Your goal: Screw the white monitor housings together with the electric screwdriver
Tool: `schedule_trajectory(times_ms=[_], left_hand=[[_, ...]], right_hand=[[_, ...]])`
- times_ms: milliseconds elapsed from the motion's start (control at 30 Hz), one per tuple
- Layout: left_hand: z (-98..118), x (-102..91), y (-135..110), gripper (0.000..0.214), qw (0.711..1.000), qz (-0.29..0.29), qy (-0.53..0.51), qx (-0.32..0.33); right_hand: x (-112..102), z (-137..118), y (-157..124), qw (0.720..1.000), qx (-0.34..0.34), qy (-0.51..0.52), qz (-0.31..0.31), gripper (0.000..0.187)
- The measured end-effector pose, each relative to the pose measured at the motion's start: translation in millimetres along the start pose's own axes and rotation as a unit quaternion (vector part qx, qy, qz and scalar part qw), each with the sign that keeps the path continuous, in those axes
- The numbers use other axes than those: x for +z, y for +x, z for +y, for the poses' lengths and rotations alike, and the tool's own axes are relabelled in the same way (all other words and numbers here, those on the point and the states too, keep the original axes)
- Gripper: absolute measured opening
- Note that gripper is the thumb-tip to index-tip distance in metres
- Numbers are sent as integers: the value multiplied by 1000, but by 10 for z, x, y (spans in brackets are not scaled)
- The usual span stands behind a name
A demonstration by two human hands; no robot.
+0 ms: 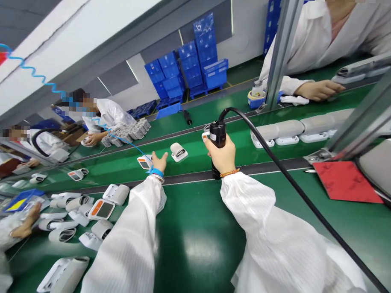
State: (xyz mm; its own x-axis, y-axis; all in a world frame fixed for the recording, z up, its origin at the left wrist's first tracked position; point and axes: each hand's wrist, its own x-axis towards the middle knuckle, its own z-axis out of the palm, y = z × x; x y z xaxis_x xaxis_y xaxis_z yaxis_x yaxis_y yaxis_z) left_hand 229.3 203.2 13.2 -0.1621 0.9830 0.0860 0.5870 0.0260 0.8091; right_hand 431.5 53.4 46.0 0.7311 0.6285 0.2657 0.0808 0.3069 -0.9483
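My right hand is wrapped round a black electric screwdriver held upright above the green belt, its thick black cable running off to the lower right. My left hand reaches out over the belt with fingers spread. It holds nothing, and its fingertips are close to a white device with an orange-edged screen. A white device shell lies on the belt between my two hands. A blue wrist strap with a coiled blue cord sits on my left wrist.
Several white shells and screen units lie at the lower left. More white housings sit on the far belt. A red sheet lies right. People in white coats work around the line; one person's hand rests opposite. Blue crates stand behind.
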Motion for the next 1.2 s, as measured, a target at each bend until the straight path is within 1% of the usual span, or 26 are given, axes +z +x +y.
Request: schedule_trajectory(times_ms=[67, 100, 200, 300, 333, 400, 500, 567, 633, 667, 700, 767, 800, 833, 867, 900, 933, 967, 1000, 1067, 1100, 1133, 1200], left_hand=[[-61, -213, 129, 78, 996, 43, 76, 9], [-93, -311, 184, 75, 993, 55, 107, 8], [-183, -520, 302, 54, 983, 47, 179, 7], [-250, -605, 345, 29, 974, 26, 223, 12], [-264, -618, 337, 25, 972, 22, 233, 19], [-278, -638, 281, 25, 969, 13, 242, 44], [-270, -668, 74, 29, 965, -11, 239, 109], [-258, -689, -145, 31, 959, -35, 234, 159], [-255, -704, -415, 30, 949, -69, 230, 205], [-262, -707, -562, 29, 938, -97, 232, 238], [-275, -707, -711, 29, 921, -129, 239, 278], [-324, -696, -997, 31, 872, -197, 262, 364], [-358, -691, -1124, 31, 846, -223, 271, 401], [-397, -689, -1235, 30, 827, -238, 274, 430], [-441, -696, -1326, 30, 819, -239, 267, 448], [-490, -713, -1397, 29, 819, -228, 253, 462], [-541, -743, -1446, 28, 827, -203, 232, 470], [-594, -785, -1476, 26, 843, -162, 211, 467], [-649, -836, -1490, 25, 864, -111, 196, 451], [-754, -942, -1484, 25, 901, -16, 212, 378], [-803, -984, -1472, 26, 912, 12, 246, 330], [-846, -1012, -1459, 25, 914, 21, 291, 282], [-915, -1018, -1439, 21, 900, -3, 380, 211]], right_hand=[[2, 12, 7, 1000, 1, -3, 0, 36], [3, 16, 9, 1000, 0, -4, -1, 36], [1, 26, 11, 1000, -4, -6, -7, 37], [-3, 36, 13, 1000, -8, -7, -6, 39], [-5, 38, 15, 1000, -9, -8, -4, 40], [-6, 41, 19, 1000, -10, -9, 0, 40], [-5, 38, 25, 1000, -11, -9, 5, 38], [-4, 32, 29, 1000, -10, -10, 8, 36], [-4, 25, 32, 1000, -7, -11, 11, 34], [-4, 21, 33, 1000, -5, -12, 12, 34], [-5, 17, 34, 1000, -3, -12, 13, 34], [-5, 10, 33, 1000, 2, -13, 13, 33], [-5, 6, 31, 1000, 5, -13, 13, 33], [-5, 3, 28, 1000, 9, -13, 13, 33], [-4, 0, 26, 1000, 11, -11, 13, 34], [-3, -2, 24, 1000, 13, -9, 13, 34], [-1, -5, 21, 1000, 14, -7, 13, 34], [0, -9, 19, 1000, 14, -6, 13, 34], [2, -12, 17, 1000, 14, -4, 13, 34], [6, -21, 13, 1000, 12, -2, 14, 33], [8, -26, 11, 1000, 11, -1, 15, 33], [10, -31, 8, 1000, 10, 0, 15, 32], [16, -37, 3, 1000, 7, 1, 16, 31]])
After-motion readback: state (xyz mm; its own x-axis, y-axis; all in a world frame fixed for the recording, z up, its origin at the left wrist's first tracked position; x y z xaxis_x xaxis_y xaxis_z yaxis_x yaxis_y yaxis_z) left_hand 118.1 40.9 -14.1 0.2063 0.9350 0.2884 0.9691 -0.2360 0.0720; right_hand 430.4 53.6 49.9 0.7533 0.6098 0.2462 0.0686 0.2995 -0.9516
